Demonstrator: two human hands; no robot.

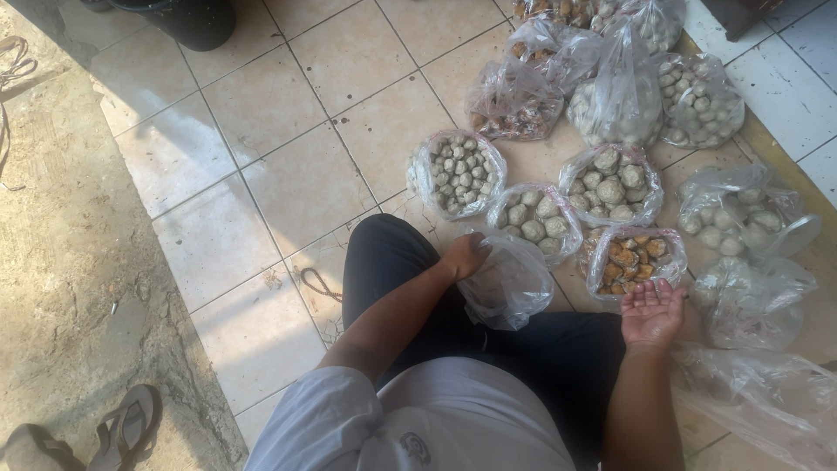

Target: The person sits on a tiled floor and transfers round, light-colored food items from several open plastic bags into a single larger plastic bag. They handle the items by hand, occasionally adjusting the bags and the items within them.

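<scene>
1. The left hand (pixel 465 255) grips the rim of a clear plastic bag (pixel 510 283), fingers closed on the film. The bag rests against the person's dark-trousered knee (pixel 392 253), on the tiled floor (pixel 288 113), and looks slack; its contents cannot be made out.
2. The right hand (pixel 652 311) lies open, palm up, fingers loosely spread, holding nothing. Its fingertips sit just beside a bag of brown fried pieces (pixel 632 260).
3. Beyond the held bag, toward the far edge of the floor, stand open bags of pale grey balls: one round bag (pixel 458 173), a second (pixel 536 221) touching the held bag, a third (pixel 610 186).
4. To the right lie two more clear bags (pixel 750 214) (pixel 754 301), the nearer one crumpled; a loose sheet of plastic (pixel 767 397) lies by the right forearm.
5. Further back, tied bags are heaped together: pale balls (pixel 702 100) and a brown-filled bag (pixel 514 105).
6. Surface: beige square tiles with dark grout, stained near the knee, sunlit. The left side drops to rough concrete (pixel 70 262).
7. A pair of sandals (pixel 87 432) sits at the lower left corner; a dark bucket (pixel 187 17) stands at the top edge.
</scene>
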